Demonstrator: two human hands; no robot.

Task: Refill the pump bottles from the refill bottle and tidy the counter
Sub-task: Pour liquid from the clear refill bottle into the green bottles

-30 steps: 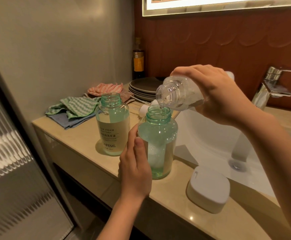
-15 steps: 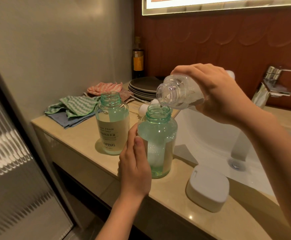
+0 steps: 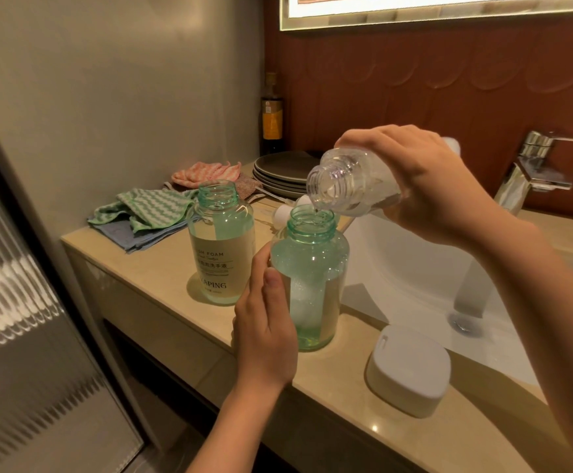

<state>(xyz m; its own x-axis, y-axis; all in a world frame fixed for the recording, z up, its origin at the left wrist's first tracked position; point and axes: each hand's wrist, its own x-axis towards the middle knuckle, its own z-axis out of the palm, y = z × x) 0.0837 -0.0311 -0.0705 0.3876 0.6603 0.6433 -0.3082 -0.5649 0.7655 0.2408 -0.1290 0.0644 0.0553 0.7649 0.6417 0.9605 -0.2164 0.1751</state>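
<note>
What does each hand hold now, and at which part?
The right hand grips the clear refill bottle around its body, tilted over the near green bottle; the left hand holds that bottle by its lower side.

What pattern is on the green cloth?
White wavy stripes across the green cloth, seen in the head view.

Beige surface (image 3: 162, 268); teal-green pump bottles (image 3: 309, 278); clear refill bottle (image 3: 349, 182); green zigzag cloth (image 3: 148, 208); pink striped cloth (image 3: 206, 172); grey plates (image 3: 281, 172).
</note>
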